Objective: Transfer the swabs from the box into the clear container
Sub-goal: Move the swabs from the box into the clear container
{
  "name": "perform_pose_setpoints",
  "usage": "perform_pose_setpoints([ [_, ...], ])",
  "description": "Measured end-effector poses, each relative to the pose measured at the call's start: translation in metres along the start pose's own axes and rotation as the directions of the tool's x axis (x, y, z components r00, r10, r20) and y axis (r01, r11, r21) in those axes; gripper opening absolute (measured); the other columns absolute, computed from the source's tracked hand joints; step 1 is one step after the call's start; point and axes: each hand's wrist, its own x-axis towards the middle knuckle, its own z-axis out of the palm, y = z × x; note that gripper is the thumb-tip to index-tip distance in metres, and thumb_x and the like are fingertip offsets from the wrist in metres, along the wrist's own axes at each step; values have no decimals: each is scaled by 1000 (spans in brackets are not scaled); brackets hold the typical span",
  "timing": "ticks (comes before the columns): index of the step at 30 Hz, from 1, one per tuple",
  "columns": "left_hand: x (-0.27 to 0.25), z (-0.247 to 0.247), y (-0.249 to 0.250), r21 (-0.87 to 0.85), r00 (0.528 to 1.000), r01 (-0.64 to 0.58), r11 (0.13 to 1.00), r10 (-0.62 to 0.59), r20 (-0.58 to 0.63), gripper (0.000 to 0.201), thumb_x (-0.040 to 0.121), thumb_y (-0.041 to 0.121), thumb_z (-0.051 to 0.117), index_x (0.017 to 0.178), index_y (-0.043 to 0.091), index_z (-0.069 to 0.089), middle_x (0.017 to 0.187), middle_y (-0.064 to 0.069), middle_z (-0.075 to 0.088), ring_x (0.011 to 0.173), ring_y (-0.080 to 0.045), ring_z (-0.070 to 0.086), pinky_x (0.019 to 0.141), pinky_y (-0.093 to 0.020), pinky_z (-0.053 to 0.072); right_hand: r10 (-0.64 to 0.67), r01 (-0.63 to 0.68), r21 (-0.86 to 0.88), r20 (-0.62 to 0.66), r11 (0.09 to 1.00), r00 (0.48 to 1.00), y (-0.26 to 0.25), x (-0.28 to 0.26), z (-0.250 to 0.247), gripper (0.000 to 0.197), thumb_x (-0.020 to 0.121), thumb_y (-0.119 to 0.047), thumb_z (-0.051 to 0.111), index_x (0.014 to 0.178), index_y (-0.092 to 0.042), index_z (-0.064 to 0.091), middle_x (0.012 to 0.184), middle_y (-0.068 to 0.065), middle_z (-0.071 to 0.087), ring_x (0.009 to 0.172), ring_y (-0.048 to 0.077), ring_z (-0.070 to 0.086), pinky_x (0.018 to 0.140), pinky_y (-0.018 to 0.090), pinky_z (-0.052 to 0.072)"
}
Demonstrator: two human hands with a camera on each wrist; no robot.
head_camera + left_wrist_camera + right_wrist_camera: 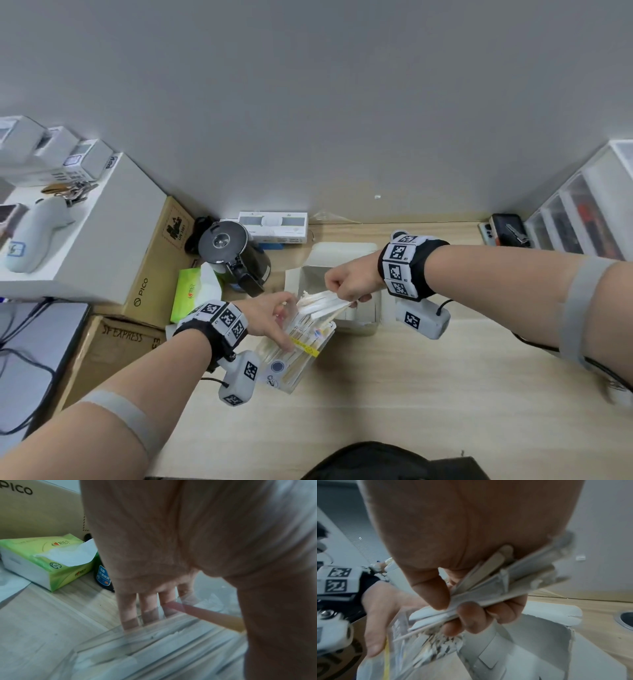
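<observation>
My right hand [342, 291] grips a bundle of white paper-wrapped swabs [322, 303] over the mouth of the clear container [301, 359]. The bundle's far ends point down into it. That container lies tilted on the table, with several swabs and a yellow label inside. My left hand [286, 323] holds its open end, thumb on the near side and fingers [149, 609] behind the clear wall [154, 649]. The open white box [342, 270] stands just behind my right hand. In the right wrist view, thumb and fingers of the right hand [453, 605] clamp the swabs [513, 582] above the box [530, 642].
A black kettle [236, 257] and a green tissue pack [191, 294] stand left of the box, beside a PICO carton [154, 267]. Plastic drawers [582, 219] line the right edge. Bare wooden table [445, 394] lies at the front right. A dark bag [376, 462] sits at the near edge.
</observation>
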Motion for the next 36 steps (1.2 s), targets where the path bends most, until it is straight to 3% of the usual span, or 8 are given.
perform_pose_setpoints([
  [5, -13, 3, 17, 79, 1000, -29, 996, 28, 11, 114, 36, 56, 98, 133, 32, 44, 129, 3, 66, 116, -18, 67, 105, -46, 52, 4, 18, -240, 91, 971, 996, -13, 4, 9, 10, 83, 0, 44, 91, -6, 47, 83, 11, 61, 54, 17, 41, 47, 25, 30],
  [9, -20, 6, 27, 236, 999, -29, 971, 20, 39, 107, 42, 54, 90, 135, 34, 40, 120, 8, 61, 101, -13, 60, 96, -32, 52, -7, 39, -267, 118, 963, 993, -20, 4, 4, 15, 83, 1, 46, 82, -14, 44, 81, 7, 65, 57, 16, 47, 55, 26, 38],
  [13, -25, 8, 34, 328, 999, -43, 944, 31, 42, 110, 48, 51, 91, 142, 36, 36, 117, 10, 57, 112, -18, 60, 100, -36, 52, -39, 60, -194, 112, 979, 993, -25, 2, -2, 19, 83, 6, 45, 77, -12, 46, 79, 9, 64, 48, 8, 52, 53, 23, 41],
  [21, -20, 9, 34, 178, 997, -35, 983, 47, -60, 119, 54, 43, 95, 150, 18, 31, 124, 0, 59, 115, -20, 59, 101, -34, 51, -38, 30, -188, -38, 982, 999, -38, 14, 13, 17, 79, -5, 61, 92, -13, 53, 76, 6, 55, 56, 17, 45, 49, 23, 38],
  [24, -21, 10, 28, 109, 996, -36, 993, 45, -74, 130, 44, 50, 93, 152, 19, 28, 134, -2, 57, 125, -20, 56, 110, -42, 48, -63, 47, -77, -219, 996, 974, -38, 17, 11, 13, 81, -19, 65, 89, -17, 55, 75, 0, 54, 66, 19, 51, 59, 29, 43],
  [30, -18, 13, 26, -157, 993, -110, 981, 101, -63, 105, 60, 18, 97, 143, 26, 33, 136, -1, 58, 129, -23, 56, 112, -40, 47, -48, 141, 112, -593, 984, 804, -20, 23, 9, 33, 92, -44, 52, 107, -16, 60, 104, 3, 65, 94, 21, 61, 81, 35, 50],
  [33, -14, 13, 25, -234, 991, -131, 963, 120, -61, 100, 62, 11, 96, 139, 24, 35, 134, -3, 60, 127, -20, 59, 109, -39, 50, -17, 168, 233, -536, 958, 844, -16, 24, 18, 51, 98, -53, 40, 134, -19, 53, 136, 3, 57, 121, 21, 54, 104, 37, 41],
  [36, -9, 13, 28, -269, 986, -159, 950, 138, -93, 123, 46, 31, 101, 149, 17, 33, 132, -5, 59, 123, -22, 60, 107, -39, 52, -46, 146, 208, -421, 967, 906, -18, 28, 36, 64, 96, -63, 29, 148, -26, 39, 150, 0, 45, 131, 23, 48, 111, 41, 37],
])
